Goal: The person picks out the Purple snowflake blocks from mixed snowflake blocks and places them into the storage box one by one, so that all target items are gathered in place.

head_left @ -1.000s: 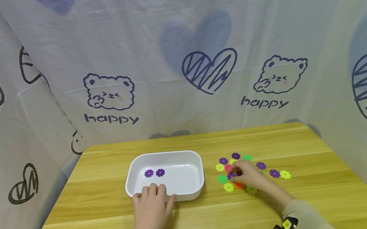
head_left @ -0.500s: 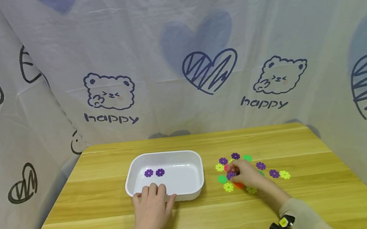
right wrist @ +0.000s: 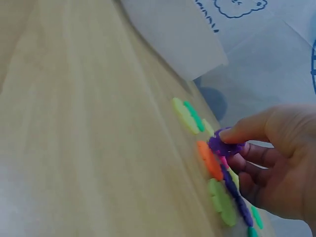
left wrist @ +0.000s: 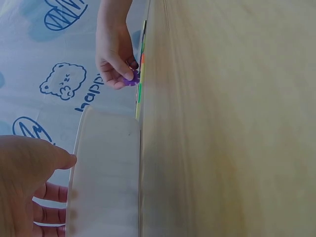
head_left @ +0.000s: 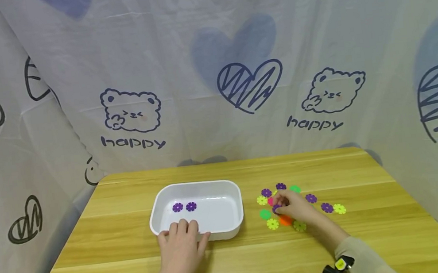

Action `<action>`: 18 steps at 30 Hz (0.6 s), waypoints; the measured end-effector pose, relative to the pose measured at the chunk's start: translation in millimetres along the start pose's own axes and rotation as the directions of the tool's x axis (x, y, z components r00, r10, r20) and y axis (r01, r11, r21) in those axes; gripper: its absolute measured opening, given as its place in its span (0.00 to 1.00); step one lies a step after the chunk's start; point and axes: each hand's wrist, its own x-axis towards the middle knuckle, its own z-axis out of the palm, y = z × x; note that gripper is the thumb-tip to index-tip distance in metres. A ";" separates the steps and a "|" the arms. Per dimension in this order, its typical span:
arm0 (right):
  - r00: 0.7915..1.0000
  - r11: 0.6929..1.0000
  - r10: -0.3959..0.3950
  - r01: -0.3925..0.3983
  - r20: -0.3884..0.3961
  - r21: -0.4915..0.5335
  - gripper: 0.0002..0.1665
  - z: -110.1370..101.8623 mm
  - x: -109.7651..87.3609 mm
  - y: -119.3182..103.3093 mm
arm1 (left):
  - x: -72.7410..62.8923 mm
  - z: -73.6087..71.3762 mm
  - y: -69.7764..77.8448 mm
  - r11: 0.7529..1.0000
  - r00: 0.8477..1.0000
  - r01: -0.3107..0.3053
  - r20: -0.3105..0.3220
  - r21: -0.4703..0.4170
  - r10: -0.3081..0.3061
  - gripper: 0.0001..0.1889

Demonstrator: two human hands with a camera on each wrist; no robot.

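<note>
In the right wrist view my right hand pinches a purple flower-shaped plastic disc between thumb and fingers. That disc is tilted, just above other loose discs on the table. An orange disc lies just in front of the hand, a green disc to its left, and part of a pink one shows beside the fingertips. My left hand holds the near rim of a white plastic tray, its fingers reaching over the edge. Two purple discs lie flat inside the tray.
Around the right hand several more discs are scattered, among them a yellow one at the far right and a purple one at the back. The wooden table ends at a printed curtain behind.
My right fingers have drawn the purple disc slightly up and to the right, and more of the orange disc shows. My left hand and the tray stay put.
</note>
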 end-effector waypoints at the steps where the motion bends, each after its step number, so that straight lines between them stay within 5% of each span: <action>1: 1.000 0.999 0.004 -0.004 0.003 0.039 0.07 -1.7 -0.3 -1.7 | -0.1 0.1 -0.1 1.000 1.000 0.000 0.002 0.000 0.000 0.18; 18: 0.999 0.983 -0.046 0.045 0.001 0.177 0.14 -20.7 28.8 -62.7 | 0.1 3.1 -1.6 1.000 1.000 -0.004 -0.009 0.005 0.004 0.19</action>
